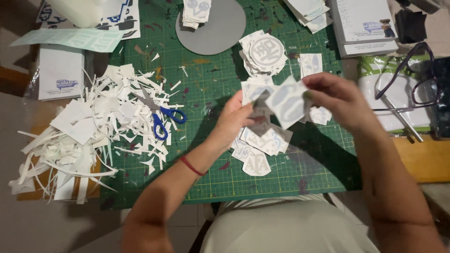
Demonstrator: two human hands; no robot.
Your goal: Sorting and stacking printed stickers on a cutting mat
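a cut-out sticker (289,104) is held up over the green cutting mat (206,84), pinched at its right edge by the right hand (338,98), with the left hand (236,117) closed on its lower left side — both hands are clamped on it, close together. it looks like thin paper-backed vinyl, so it's judged to be featherlight, floppy and easily creased or torn; it is probably best gripped at the edges or a corner, with light pressure. more cut stickers (257,145) are spread just below the hands and another stack (265,54) sits beyond them, so loose pieces could get nudged by a wrist. to the left, blue-handled scissors (161,117) lie on the mat beside a big heap of white paper offcuts (89,136) that spills past the mat's left edge. open room is seen mostly at the mat's near edge and lower right — the right side of the table is crowded by glasses (417,75) and paper pads (363,23).
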